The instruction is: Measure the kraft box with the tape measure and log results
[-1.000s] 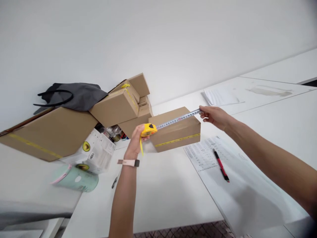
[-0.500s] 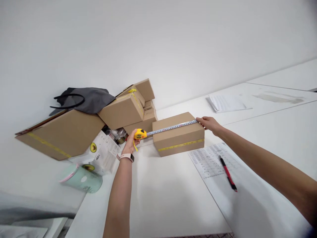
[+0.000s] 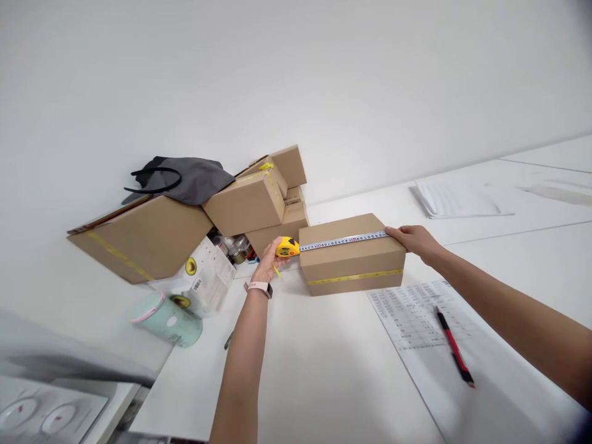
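A closed cardboard box (image 3: 351, 262) with a yellow tape strip along its front side lies on the white table. Over its top stretches the marked metal blade of a yellow tape measure (image 3: 287, 246). My left hand (image 3: 271, 259), with a band on the wrist, is closed around the case, right against the box's left edge. At the other end, my right hand (image 3: 414, 240) pinches the blade's tip at the box's right top edge. Its lower fingers are hidden behind the box corner. A printed sheet (image 3: 411, 320) with a red and black pen (image 3: 456, 348) lies in front.
Several cardboard boxes (image 3: 245, 206) are piled at the back left, with a dark grey bag (image 3: 197, 180) on top. Below them stand a white carton with avocado pictures (image 3: 213, 277) and a mint-green container (image 3: 171, 324). A stack of papers (image 3: 456, 200) rests near the wall.
My left hand has brought the tape case up to the box's left edge, and the stretch of blade between them has shortened. The whole view has shifted slightly. My right hand stays at the right edge.
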